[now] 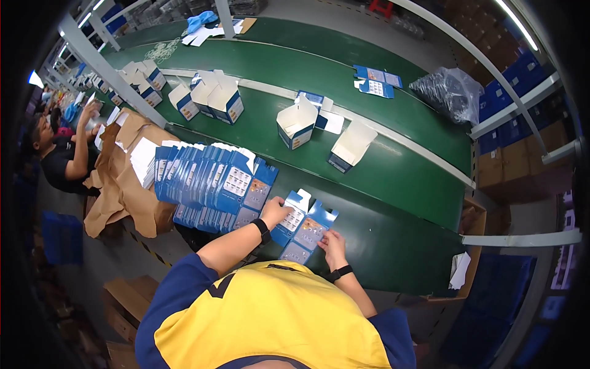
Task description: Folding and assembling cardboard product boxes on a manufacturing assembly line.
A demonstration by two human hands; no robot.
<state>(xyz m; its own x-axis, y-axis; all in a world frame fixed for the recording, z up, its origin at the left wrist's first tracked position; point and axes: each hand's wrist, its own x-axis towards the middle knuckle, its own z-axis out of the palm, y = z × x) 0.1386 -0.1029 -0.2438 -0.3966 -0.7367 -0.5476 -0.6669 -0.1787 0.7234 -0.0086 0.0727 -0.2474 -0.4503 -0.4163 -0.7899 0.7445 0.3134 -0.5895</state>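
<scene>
A flat, unfolded blue-and-white carton (309,230) lies at the near edge of the green work surface, in front of my body. My left hand (276,213) grips it at its left side, fingertips over the white printed panel. On the opposite edge, my right hand (332,248) pinches the carton between thumb and fingers. Just left of my left hand is a large stack of flat blue cartons (212,181), fanned out in overlapping layers. The undersides of both hands are hidden.
Opened cartons (297,123) stand on the green conveyor (393,178) beyond. One flat carton (376,82) lies farther off, near a grey plastic bag (448,92). Brown wrapping paper (132,178) drapes at left. Another person (64,147) works there. A cardboard box (472,246) stands right.
</scene>
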